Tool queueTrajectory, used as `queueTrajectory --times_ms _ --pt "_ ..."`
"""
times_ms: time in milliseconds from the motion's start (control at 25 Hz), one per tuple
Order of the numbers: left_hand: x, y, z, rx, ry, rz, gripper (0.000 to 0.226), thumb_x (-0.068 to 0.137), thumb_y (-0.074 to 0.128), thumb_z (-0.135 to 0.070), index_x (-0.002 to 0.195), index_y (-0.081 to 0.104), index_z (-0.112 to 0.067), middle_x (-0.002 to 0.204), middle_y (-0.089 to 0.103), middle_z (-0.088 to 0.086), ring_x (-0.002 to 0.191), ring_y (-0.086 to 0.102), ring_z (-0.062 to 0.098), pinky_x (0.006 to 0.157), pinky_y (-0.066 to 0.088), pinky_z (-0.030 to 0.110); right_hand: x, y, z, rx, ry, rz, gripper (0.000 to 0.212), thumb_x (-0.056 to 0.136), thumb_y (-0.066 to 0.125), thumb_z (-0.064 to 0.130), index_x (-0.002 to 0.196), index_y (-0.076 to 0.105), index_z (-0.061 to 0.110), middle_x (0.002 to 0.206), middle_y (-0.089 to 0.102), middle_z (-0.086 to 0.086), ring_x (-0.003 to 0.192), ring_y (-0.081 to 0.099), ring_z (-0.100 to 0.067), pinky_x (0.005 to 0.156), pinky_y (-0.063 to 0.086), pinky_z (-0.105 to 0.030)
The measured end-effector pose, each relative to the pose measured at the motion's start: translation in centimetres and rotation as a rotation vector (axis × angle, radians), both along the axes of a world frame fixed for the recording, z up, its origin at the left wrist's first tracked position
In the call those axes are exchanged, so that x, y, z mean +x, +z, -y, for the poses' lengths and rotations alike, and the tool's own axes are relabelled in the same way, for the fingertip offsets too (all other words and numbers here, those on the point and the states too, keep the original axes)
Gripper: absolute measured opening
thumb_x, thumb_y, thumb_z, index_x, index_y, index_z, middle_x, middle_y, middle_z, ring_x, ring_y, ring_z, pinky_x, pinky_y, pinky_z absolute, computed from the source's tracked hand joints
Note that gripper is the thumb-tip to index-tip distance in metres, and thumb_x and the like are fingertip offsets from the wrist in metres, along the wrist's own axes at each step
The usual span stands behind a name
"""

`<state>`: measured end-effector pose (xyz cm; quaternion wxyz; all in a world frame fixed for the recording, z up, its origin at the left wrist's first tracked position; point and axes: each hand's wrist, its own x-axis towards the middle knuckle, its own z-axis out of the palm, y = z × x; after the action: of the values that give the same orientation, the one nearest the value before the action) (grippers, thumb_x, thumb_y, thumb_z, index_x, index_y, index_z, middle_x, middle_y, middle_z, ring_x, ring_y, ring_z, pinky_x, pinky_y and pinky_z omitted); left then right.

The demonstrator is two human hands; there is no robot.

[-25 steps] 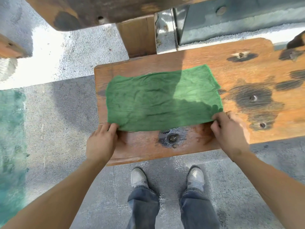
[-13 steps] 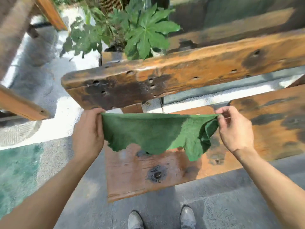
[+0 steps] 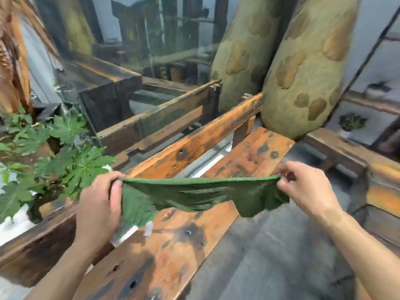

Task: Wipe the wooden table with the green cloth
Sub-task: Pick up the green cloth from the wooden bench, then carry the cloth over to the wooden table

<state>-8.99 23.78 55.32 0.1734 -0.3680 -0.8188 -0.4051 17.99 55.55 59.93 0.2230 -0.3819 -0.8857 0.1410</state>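
L hand (image 3: 98, 205) pinches the left top corner of the green cloth (image 3: 194, 194), fingers curled over the edge, thumb on the near face. The cloth hangs clear above the wooden table (image 3: 173, 252), not touching it, stretched taut w/ its long axis running left-right between the two hands. That puts it roughly across the plank, whose length runs near-left to far-right. The cloth's lower edge sags, w/ loose corners drooping toward the plank below each hand. R hand (image 3: 307, 189) pinches the right top corner between thumb and curled fingers. Both hands sit about level above the table and about equally near it, so neither leads. Judgement: next the cloth must come straight down onto the plank under it, flat or bunched, before any wiping stroke along the board.
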Motion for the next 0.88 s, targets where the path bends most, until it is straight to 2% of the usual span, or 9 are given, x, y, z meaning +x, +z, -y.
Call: queueTrajectory --times_ms 160,320,480,600,680,880 --pt "6.6 3.1 -8.2 0.064 -0.234 0.035 0.023 0.097 0.045 -0.024 0.109 0.063 -0.018 0.104 0.062 -0.007 0.102 0.057 0.023 0.085 0.035 0.031 13.6 3.8 -0.2 -0.036 -0.312 -0.053 0.015 0.077 0.07 0.013 0.08 0.07 0.028 0.075 0.066 0.003 0.08 0.065 -0.03 0.072 0.051 -0.038" --pt "16.2 4.5 -15.8 0.078 -0.535 0.034 0.021 0.096 0.046 -0.023 0.107 0.063 -0.019 0.104 0.063 -0.006 0.101 0.06 0.025 0.087 0.044 0.043 28.5 5.1 2.2 -0.107 -0.62 -0.233 0.019 0.084 0.062 0.01 0.078 0.065 0.028 0.077 0.069 0.004 0.077 0.062 -0.023 0.066 0.039 -0.032" --pt "27.3 4.7 -20.9 0.138 -0.722 0.026 0.024 0.096 0.045 -0.023 0.106 0.065 -0.012 0.103 0.067 0.001 0.1 0.06 0.022 0.088 0.042 0.038 40.1 4.5 4.5 -0.017 -0.821 -0.404 0.023 0.093 0.053 0.008 0.089 0.063 0.028 0.089 0.061 0.007 0.085 0.057 -0.021 0.074 0.036 -0.032" --pt "36.0 4.5 -22.7 0.155 -0.776 0.017 0.021 0.095 0.049 -0.015 0.107 0.065 -0.009 0.106 0.069 0.007 0.101 0.061 0.024 0.09 0.044 0.039 49.0 3.5 5.9 0.082 -0.879 -0.455 0.025 0.094 0.05 0.008 0.092 0.062 0.031 0.091 0.059 0.004 0.087 0.057 -0.024 0.078 0.042 -0.037" --pt "40.8 3.9 -22.7 0.154 -0.781 0.016 0.02 0.096 0.049 -0.012 0.107 0.065 -0.007 0.106 0.069 0.008 0.101 0.06 0.022 0.091 0.042 0.034 54.2 2.7 6.9 0.112 -0.877 -0.457 0.025 0.094 0.05 0.008 0.093 0.062 0.03 0.095 0.06 0.001 0.082 0.057 -0.023 0.079 0.045 -0.039" --pt "49.3 0.8 -19.7 0.062 -0.787 0.034 0.019 0.097 0.05 -0.01 0.109 0.065 -0.007 0.107 0.068 0.006 0.103 0.059 0.02 0.089 0.038 0.027 62.7 0.3 9.8 0.045 -0.847 -0.439 0.029 0.097 0.048 0.004 0.096 0.062 0.029 0.094 0.053 0.006 0.076 0.053 -0.004 0.07 0.033 -0.034"
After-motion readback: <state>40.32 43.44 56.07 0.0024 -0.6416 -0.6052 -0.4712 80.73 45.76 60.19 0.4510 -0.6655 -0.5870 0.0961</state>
